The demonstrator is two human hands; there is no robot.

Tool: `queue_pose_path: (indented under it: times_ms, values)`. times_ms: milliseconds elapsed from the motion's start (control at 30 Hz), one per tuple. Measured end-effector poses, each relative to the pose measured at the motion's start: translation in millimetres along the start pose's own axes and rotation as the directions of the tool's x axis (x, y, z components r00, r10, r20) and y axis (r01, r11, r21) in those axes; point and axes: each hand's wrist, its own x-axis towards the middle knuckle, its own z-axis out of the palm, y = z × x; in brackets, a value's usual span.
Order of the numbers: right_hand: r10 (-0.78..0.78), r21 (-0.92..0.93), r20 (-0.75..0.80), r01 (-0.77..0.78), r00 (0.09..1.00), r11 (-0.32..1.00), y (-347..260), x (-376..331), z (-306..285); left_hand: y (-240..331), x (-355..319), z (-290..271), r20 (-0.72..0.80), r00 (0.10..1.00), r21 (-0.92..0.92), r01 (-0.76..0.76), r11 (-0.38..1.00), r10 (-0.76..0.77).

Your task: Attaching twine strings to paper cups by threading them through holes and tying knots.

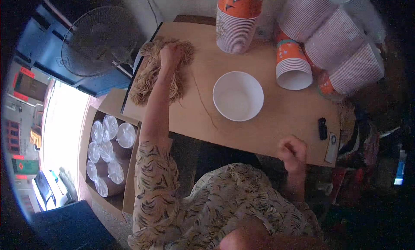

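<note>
2 hands over brown board table: left hand clutched tan fibrous twine bundle at far left edge; right hand fisted at near edge, contents unclear; white paper bowl between.

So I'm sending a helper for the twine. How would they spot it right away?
Start at the brown table with the white bowl in the middle. At its far left corner, under the left hand, lies the twine: a loose tan tangle of strands, unlike the stiff stacked paper cups nearby.
</note>
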Motion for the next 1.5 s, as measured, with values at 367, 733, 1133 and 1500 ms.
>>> queue_pose_path:
  times_ms: [367,733,1133,1500]
  values:
    - [-0.174,-0.153,-0.173,0.148,0.969,0.977,-4,53,50,192,-215,-65,0.544,0.832,-0.758,0.432,0.488,0.109]
    - [-0.167,-0.171,-0.030,0.159,0.986,0.972,-4,28,53,223,-251,-56,0.712,0.679,-0.675,0.594,0.438,0.179]
    - [0.010,-0.031,0.076,-0.008,0.997,0.999,29,20,52,218,-290,-51,0.665,0.738,-0.700,0.561,0.442,0.116]
    - [0.184,0.345,-0.055,-0.154,0.981,0.926,44,39,49,177,-241,-37,0.036,0.917,-0.246,-0.378,0.892,0.398]
